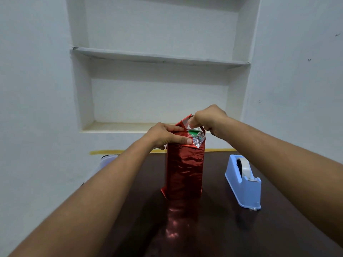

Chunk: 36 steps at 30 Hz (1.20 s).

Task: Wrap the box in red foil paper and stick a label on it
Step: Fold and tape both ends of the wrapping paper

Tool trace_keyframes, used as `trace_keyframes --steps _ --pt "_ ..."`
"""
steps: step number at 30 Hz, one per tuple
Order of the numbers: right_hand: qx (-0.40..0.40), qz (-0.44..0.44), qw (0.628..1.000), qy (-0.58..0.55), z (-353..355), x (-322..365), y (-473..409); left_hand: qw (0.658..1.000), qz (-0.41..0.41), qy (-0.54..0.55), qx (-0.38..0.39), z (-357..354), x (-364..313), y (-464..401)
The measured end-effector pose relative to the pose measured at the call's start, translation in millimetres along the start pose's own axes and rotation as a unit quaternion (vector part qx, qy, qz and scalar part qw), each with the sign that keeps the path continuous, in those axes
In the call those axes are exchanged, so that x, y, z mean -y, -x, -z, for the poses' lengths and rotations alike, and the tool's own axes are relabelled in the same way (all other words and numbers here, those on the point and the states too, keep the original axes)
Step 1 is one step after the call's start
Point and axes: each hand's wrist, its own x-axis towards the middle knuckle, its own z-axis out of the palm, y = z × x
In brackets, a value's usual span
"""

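Red foil paper (182, 173), pale-blue tape dispenser (241, 184), dark-brown table (213, 229)

home room | whitewashed wall niche shelves (159, 57) | dark wooden table (213, 229)
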Motion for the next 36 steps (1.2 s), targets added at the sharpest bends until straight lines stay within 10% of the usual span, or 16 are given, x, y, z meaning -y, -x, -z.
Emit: trace_keyframes --steps 28,36 --pt "-0.081 0.07 0.952 0.288 -12.0 7.5 6.2 1.0 0.001 -0.018 0.004 1.6 -0.3 -1.5" --pt "0.024 -0.064 0.994 -0.081 -18.4 -20.7 -8.3 1.0 0.003 -0.008 0.004 1.3 -1.1 -1.9"
